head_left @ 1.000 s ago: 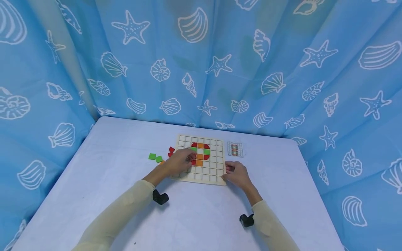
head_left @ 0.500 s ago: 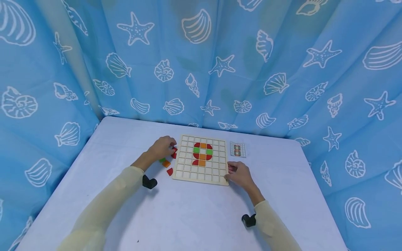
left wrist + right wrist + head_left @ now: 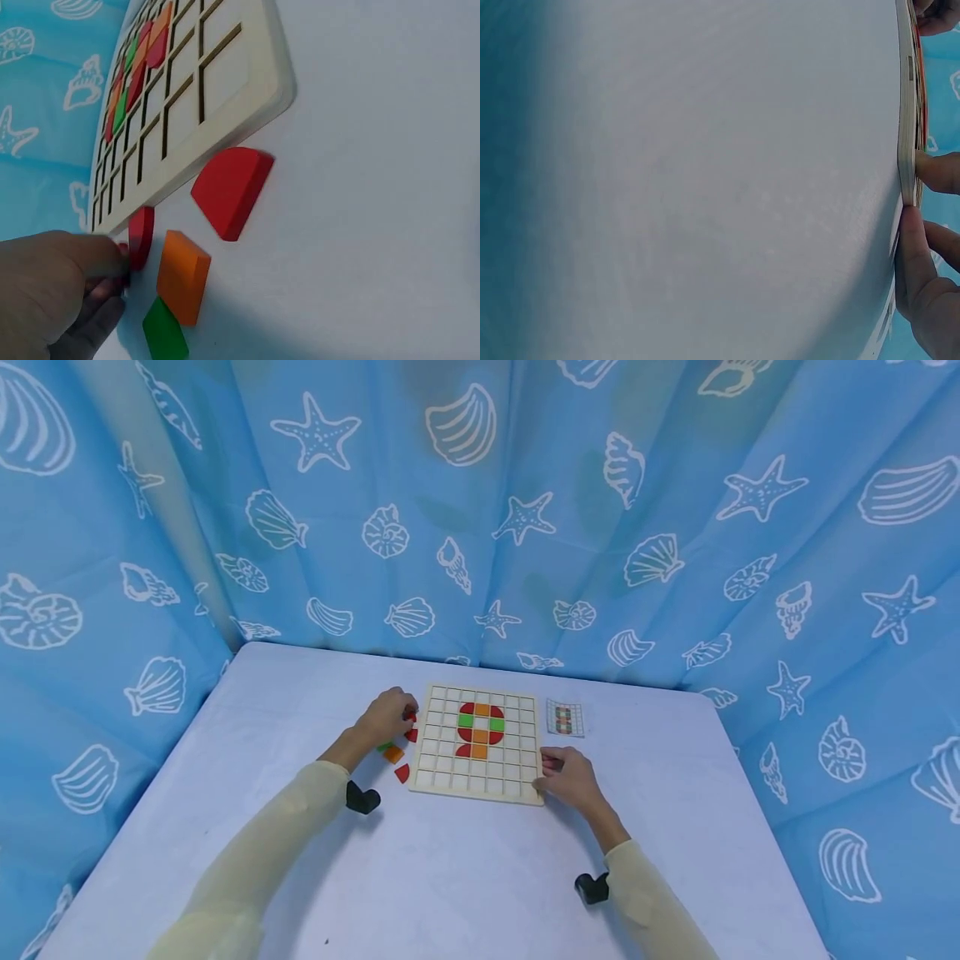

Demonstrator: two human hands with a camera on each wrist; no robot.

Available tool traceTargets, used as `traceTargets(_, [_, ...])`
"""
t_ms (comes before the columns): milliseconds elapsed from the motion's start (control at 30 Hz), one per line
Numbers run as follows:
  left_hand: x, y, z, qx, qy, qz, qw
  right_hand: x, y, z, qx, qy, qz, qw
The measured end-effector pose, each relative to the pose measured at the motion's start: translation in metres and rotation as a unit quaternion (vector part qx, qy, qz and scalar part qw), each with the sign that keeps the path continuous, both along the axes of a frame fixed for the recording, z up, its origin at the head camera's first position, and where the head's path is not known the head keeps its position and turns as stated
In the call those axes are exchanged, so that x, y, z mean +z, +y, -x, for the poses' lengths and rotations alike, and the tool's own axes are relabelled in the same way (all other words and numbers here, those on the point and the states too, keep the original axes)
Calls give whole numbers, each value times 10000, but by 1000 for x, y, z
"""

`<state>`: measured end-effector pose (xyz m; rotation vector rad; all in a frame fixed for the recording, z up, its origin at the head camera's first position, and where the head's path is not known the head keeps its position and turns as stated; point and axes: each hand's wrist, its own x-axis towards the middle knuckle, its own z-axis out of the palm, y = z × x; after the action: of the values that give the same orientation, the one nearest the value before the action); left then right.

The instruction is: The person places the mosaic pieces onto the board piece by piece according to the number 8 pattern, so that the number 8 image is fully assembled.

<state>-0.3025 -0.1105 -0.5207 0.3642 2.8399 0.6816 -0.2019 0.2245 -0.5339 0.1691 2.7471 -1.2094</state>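
A wooden grid board (image 3: 442,777) lies on the table, with red, orange and green tiles set in its middle cells. Left of the board, my left hand (image 3: 386,717) is down among the loose pieces, thumb and fingers pinching a red tile (image 3: 123,247) that they mostly hide. Close by its fingertips are another red tile (image 3: 140,236), an orange square (image 3: 180,277) and a green square (image 3: 165,332). A red quarter-circle tile (image 3: 231,187) lies nearer the board's front corner. My right hand (image 3: 567,774) grips the board's right edge, thumb on the rim (image 3: 906,112).
A small printed card (image 3: 565,718) showing a coloured grid pattern lies right of the board. White cloth (image 3: 480,877) covers the table, and a blue shell-patterned curtain (image 3: 480,527) stands behind and at both sides.
My left hand has moved off the board, leftward to the loose tiles, uncovering a red tile at the pattern's lower left. My right hand keeps its place at the board's edge.
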Motion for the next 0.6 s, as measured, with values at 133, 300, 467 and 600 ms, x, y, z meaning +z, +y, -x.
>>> traceTargets(133, [-2, -2, 2, 20, 2, -87, 10000, 0, 0, 0, 26, -12, 65, 10000])
traceTargets(300, [-4, 0, 4, 42, -3, -96, 9999, 2, 1, -1, 22, -28, 4, 10000])
traceTargets(467, [-5, 3, 3, 19, 107, -100, 9999, 3, 1, 0, 4, -36, 10, 10000])
traceTargets(600, [-7, 3, 1, 55, 211, -73, 9997, 4, -1, -1, -42, -74, 65, 9999])
